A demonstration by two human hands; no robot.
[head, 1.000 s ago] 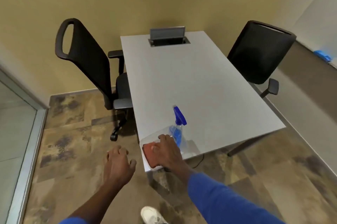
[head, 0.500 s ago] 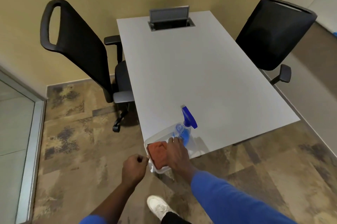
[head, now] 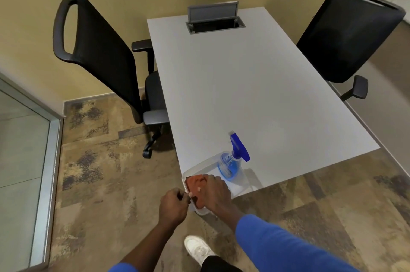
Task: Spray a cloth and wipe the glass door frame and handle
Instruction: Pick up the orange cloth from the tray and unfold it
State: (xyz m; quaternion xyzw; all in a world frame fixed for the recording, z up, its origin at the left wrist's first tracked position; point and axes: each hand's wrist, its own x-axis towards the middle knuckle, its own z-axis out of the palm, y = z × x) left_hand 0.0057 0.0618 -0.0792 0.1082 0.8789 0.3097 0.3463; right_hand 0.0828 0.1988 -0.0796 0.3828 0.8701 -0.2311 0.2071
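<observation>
The right hand [head: 214,192] lies on the orange cloth [head: 196,183] in the clear plastic tray [head: 200,166] overhanging the grey table [head: 244,94] — whether it grips is unclear. The left hand [head: 174,206] is loosely curled, empty beside the rim — a hasty pull may tip the tray and the blue spray bottle [head: 233,161].

Soft even indoor light, faint shadows under table [head: 244,85], wide-angle bending at edges, slight blur

Matt grey table [head: 255,94], clear plastic tray [head: 199,166], orange cloth [head: 196,183], translucent spray bottle [head: 231,162]
</observation>
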